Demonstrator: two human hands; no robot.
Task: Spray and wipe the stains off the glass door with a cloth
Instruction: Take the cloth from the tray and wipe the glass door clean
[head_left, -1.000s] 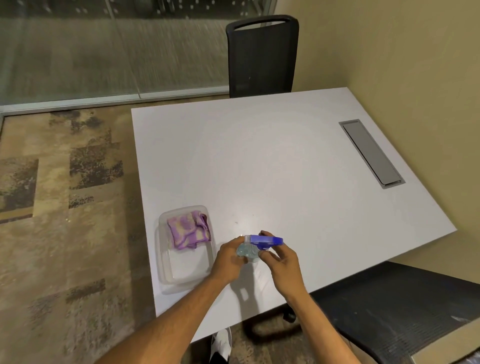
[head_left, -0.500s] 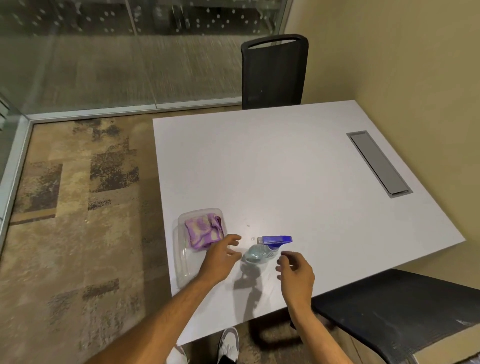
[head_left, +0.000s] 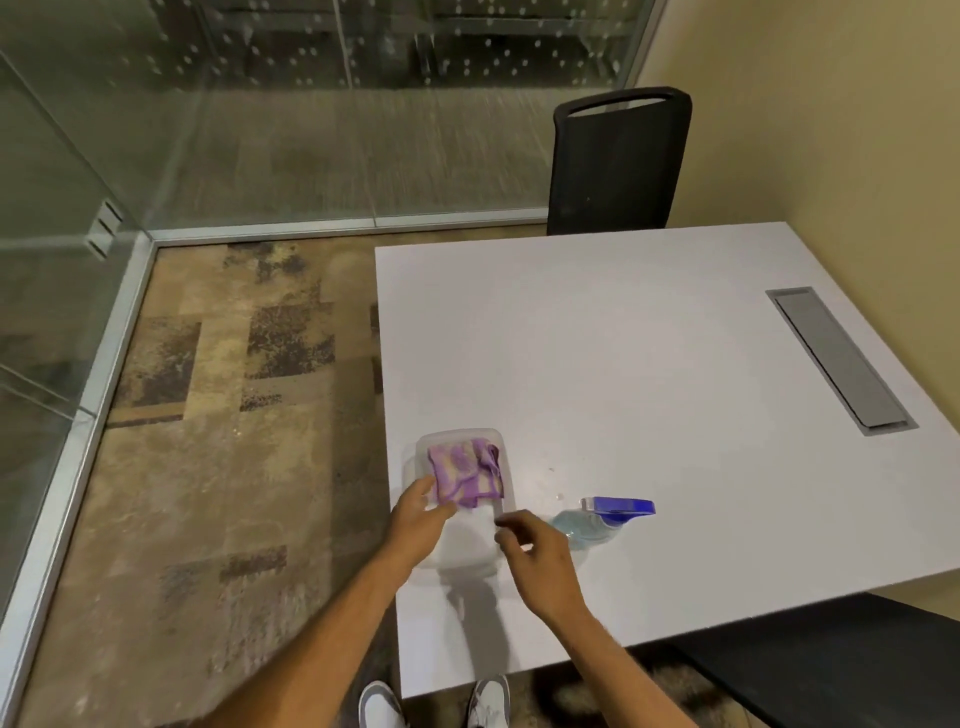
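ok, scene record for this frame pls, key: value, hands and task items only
left hand: open, fingertips at the cloth's near edge, no grip visible
right hand: empty, fingers loosely curled, over the tub's near right corner
cloth: purple, crumpled, in the tub
tub: clear plastic, at the table's left edge
spray bottle: lying on the table, right of the tub, untouched
glass door: not yet sprayed

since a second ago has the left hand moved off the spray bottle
Yes. The left hand has left the bottle and gone left to the tray, its fingers now at the purple cloth. The bottle stands alone on the table.
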